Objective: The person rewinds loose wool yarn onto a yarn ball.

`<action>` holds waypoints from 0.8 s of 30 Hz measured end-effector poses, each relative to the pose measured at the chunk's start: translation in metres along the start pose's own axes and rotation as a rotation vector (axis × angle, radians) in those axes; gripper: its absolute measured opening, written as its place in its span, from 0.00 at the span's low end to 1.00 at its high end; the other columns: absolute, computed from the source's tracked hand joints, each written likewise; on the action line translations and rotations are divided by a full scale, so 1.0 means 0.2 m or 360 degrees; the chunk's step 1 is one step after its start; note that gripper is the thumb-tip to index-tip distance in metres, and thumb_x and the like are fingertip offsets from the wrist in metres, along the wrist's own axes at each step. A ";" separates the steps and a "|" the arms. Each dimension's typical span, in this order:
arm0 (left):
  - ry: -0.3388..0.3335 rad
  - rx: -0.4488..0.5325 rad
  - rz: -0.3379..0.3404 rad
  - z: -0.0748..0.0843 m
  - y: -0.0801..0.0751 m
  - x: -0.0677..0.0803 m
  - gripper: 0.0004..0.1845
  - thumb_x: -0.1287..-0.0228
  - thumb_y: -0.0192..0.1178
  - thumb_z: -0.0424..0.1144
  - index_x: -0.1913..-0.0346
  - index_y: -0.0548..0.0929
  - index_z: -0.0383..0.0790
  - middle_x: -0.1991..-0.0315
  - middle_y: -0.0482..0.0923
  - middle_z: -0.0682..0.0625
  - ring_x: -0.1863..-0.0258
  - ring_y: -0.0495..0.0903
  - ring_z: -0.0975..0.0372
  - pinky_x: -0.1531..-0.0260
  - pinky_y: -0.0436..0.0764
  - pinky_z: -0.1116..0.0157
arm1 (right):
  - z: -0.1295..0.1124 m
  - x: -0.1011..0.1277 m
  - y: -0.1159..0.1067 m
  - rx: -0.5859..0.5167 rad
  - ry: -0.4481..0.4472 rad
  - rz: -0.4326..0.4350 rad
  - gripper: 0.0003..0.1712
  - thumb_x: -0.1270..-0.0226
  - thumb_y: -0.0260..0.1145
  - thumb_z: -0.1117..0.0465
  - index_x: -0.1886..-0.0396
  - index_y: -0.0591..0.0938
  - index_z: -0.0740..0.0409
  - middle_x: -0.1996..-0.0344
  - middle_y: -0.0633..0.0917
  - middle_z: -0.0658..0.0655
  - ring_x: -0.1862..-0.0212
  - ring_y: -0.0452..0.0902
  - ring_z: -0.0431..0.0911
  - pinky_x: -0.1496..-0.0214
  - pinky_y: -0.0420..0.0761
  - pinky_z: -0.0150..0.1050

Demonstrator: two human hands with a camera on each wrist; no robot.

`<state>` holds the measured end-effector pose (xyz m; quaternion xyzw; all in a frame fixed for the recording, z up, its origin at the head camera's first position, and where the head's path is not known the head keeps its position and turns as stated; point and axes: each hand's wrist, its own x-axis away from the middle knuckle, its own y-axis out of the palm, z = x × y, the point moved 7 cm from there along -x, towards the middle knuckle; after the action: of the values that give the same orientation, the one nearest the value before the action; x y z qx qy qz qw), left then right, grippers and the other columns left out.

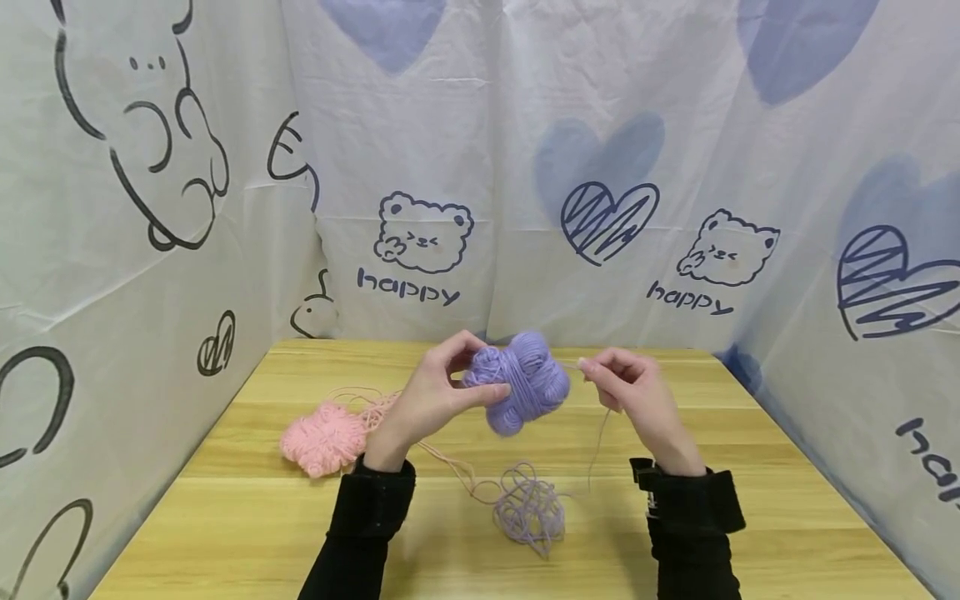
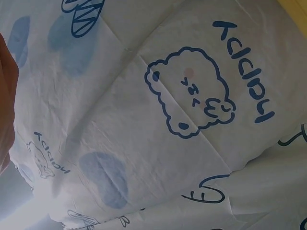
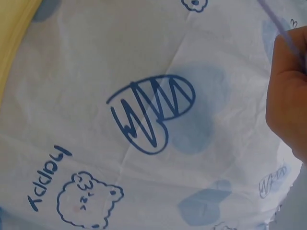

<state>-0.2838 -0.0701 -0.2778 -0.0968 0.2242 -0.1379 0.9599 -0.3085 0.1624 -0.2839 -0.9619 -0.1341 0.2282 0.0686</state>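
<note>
Apparently two-handed yarn work. Left hand [image 1: 438, 387] clasps the purple ball [image 1: 531, 385], thumb across its near face, raised above the wooden table [image 1: 787, 533]; probably to brace it against any tug on the thread. Right hand [image 1: 633, 390], near it, pinches the purple thread [image 3: 279, 27], which runs straight from the ball, then hangs toward a loose purple tangle [image 1: 528, 510], likely kept low so it feeds freely. Pink ball [image 1: 322, 440] lies beyond the left cuff [image 1: 375, 500], perhaps to leave working room. Writing: "happy", repeated on the cloth backdrop [image 1: 495, 158]; no brands seen.
</note>
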 end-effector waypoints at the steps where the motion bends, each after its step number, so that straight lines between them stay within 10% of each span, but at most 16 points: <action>1: -0.0013 -0.0036 0.0027 -0.01 -0.01 0.00 0.19 0.47 0.71 0.37 0.53 0.76 0.43 0.53 0.78 0.45 0.54 0.80 0.55 0.59 0.86 0.60 | -0.01 0.01 -0.01 0.0001 -0.0007 0.0009 0.07 0.32 0.63 0.60 0.69 0.80 0.59 0.85 0.67 0.48 0.81 0.58 0.46 0.80 0.60 0.38; 13: -0.0037 -0.0304 0.0339 -0.04 -0.06 -0.01 0.19 0.51 0.72 0.38 0.61 0.72 0.41 0.60 0.78 0.46 0.60 0.78 0.55 0.67 0.83 0.63 | -0.18 0.07 0.07 0.0021 -0.0194 0.0059 0.11 0.32 0.62 0.64 0.59 0.80 0.70 0.83 0.67 0.48 0.79 0.58 0.44 0.79 0.60 0.37; 24: -0.0091 -0.0153 0.0668 -0.08 -0.12 -0.01 0.21 0.47 0.71 0.41 0.62 0.67 0.40 0.60 0.77 0.43 0.59 0.79 0.55 0.67 0.82 0.63 | -0.26 0.12 0.25 0.0117 -0.0400 -0.0103 0.06 0.34 0.61 0.71 0.60 0.82 0.64 0.75 0.78 0.44 0.77 0.64 0.41 0.78 0.66 0.36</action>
<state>-0.2987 -0.0932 -0.2847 -0.0976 0.2185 0.0786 0.9678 -0.2525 0.1176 -0.2587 -0.9178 -0.1641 0.3492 0.0939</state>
